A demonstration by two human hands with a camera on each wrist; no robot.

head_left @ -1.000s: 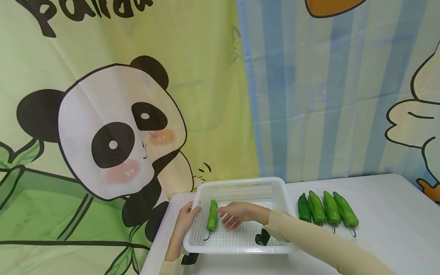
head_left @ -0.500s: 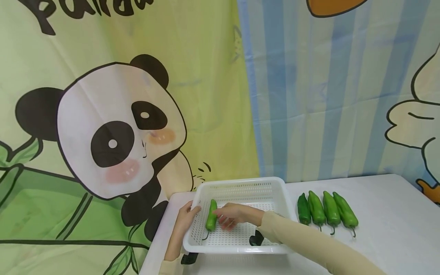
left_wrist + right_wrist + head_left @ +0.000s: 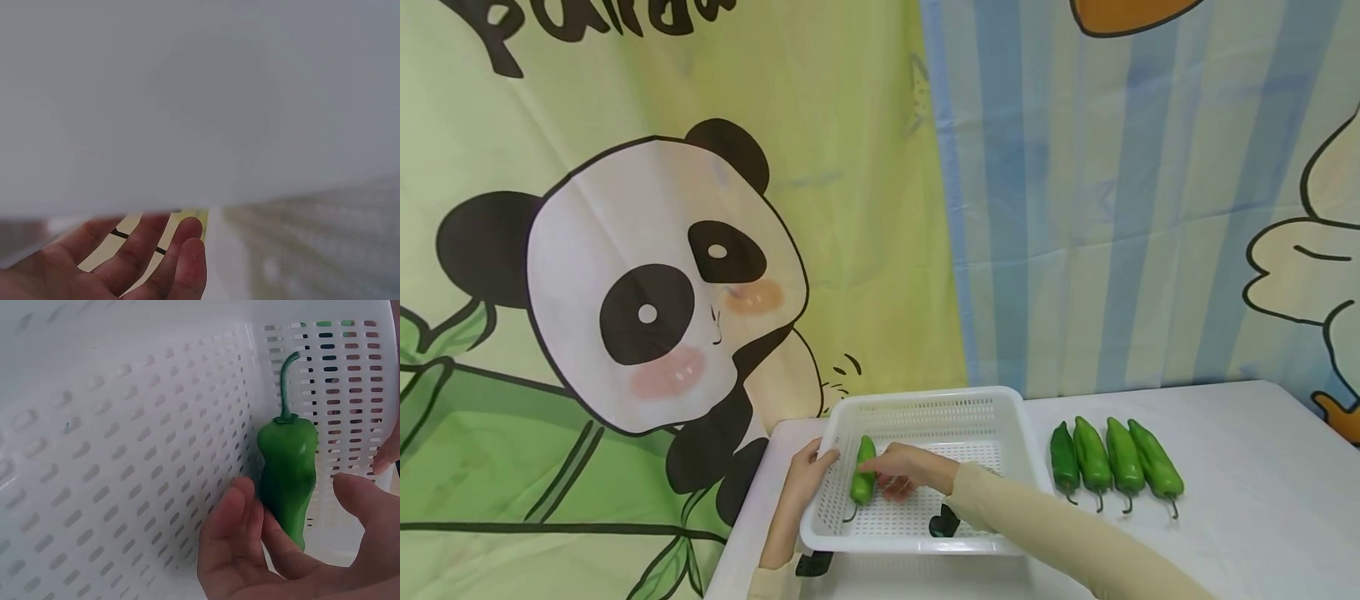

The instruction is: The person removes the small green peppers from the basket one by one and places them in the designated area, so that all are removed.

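One green pepper (image 3: 864, 483) lies lengthwise at the left side of a white perforated plastic basket (image 3: 925, 545). My right hand (image 3: 917, 468) is down in the basket beside it. In the right wrist view the pepper (image 3: 290, 462) sits between my thumb and bent fingers, stem pointing away. A gap shows between the thumb (image 3: 359, 494) and the pepper, while fingers meet its other side. My left hand (image 3: 805, 479) grips the basket's left wall, thumb at the rim, fingers outside. In the left wrist view a pale blurred surface hides part of that hand (image 3: 137, 262).
Several green peppers (image 3: 1124, 454) lie in a row on the white table (image 3: 1240, 467), right of the basket. A panda-print curtain (image 3: 880, 208) hangs behind the table. A black wrist device (image 3: 944, 522) is on my right wrist, over the basket.
My right hand has moved left across the basket, from beside the pepper until its thumb side overlaps the pepper. My left hand stays at the basket's left side.
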